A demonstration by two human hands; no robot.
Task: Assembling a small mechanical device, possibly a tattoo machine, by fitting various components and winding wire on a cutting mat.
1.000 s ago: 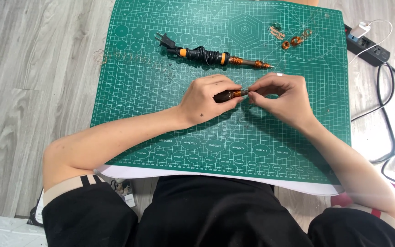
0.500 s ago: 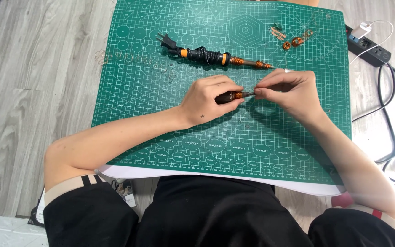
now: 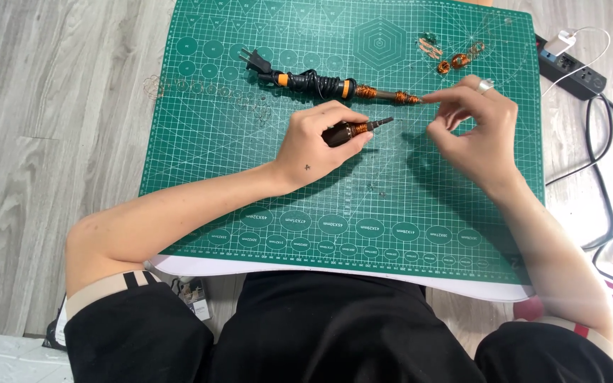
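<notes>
My left hand (image 3: 319, 144) grips a small dark tool with a copper-coloured collar and a thin metal tip (image 3: 355, 130), its tip pointing right over the green cutting mat (image 3: 250, 191). My right hand (image 3: 478, 128) hovers to the right of that tip, fingers apart and curled, holding nothing I can see; a ring sits on one finger. Its index finger reaches toward the tip end of a soldering iron (image 3: 328, 84) that lies farther back on the mat, its black cord coiled around the handle and its plug at the left end.
Small copper wire coils (image 3: 455, 60) lie at the mat's back right. Faint wire loops (image 3: 200, 89) rest near the mat's left edge. A black power strip (image 3: 572, 67) with a white charger and cables sits on the grey wooden floor at right.
My right hand has let go of the tool's tip and moved right and back toward the soldering iron. My left hand still holds the tool in about the same spot.
</notes>
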